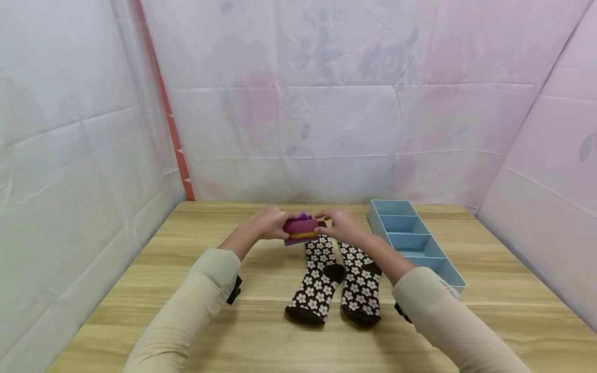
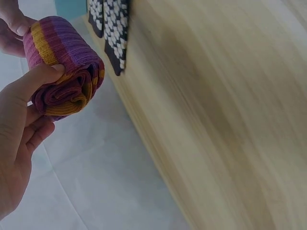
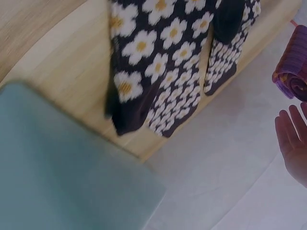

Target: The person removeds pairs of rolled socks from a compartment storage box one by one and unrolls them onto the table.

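At nine o'clock the left hand has a firm grip on the rolled purple, maroon and yellow bundle, and at five o'clock from that lie two flowered socks; over at the bundle's three o'clock, the right hand has its fingers extended, curled round nothing, with the blue divided tray beyond, also toward three.

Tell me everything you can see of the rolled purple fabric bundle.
The rolled bundle looks like soft, ribbed knit in purple and magenta with mustard-yellow bands. It is wound into a thick cylinder, its layers spiralling at the exposed end. It is held above the wooden table, lying roughly sideways in the head view. The left hand's grip holds one end, thumb pressed near the rim; the right hand's grip is at the other, its thumb apparently touching.
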Available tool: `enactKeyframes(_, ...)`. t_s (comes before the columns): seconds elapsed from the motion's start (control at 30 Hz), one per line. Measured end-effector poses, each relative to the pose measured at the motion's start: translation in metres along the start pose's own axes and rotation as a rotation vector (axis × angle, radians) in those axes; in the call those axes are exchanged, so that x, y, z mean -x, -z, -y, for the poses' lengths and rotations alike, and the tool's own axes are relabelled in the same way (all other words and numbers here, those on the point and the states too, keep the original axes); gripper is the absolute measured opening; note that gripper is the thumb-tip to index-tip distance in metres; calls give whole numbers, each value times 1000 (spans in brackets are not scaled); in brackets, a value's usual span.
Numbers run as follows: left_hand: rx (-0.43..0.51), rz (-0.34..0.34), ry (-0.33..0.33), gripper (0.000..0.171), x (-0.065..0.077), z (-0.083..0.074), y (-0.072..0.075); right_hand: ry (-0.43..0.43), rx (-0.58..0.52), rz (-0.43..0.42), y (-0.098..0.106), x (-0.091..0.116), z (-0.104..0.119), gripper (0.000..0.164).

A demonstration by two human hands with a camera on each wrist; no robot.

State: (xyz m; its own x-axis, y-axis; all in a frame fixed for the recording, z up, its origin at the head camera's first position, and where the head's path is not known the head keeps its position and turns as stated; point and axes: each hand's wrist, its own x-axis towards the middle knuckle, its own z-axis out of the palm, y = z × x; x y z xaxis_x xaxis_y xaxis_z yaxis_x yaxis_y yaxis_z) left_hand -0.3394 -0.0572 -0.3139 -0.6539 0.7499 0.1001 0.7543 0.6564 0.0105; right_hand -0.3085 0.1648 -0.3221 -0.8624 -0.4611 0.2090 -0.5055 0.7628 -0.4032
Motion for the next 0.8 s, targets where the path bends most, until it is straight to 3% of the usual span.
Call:
enactKeyframes(0.37, -32, -5, 7, 37, 17, 14, -18, 81, 23, 56, -34, -23, 15, 29)
enactKeyframes(0.57, -14, 26, 42, 37, 22, 17, -28, 30, 56, 105, -48, -27, 17, 29)
enactKeyframes(0.8, -79, 73, 89, 38, 23, 16, -39, 25, 60, 134, -60, -26, 16, 27)
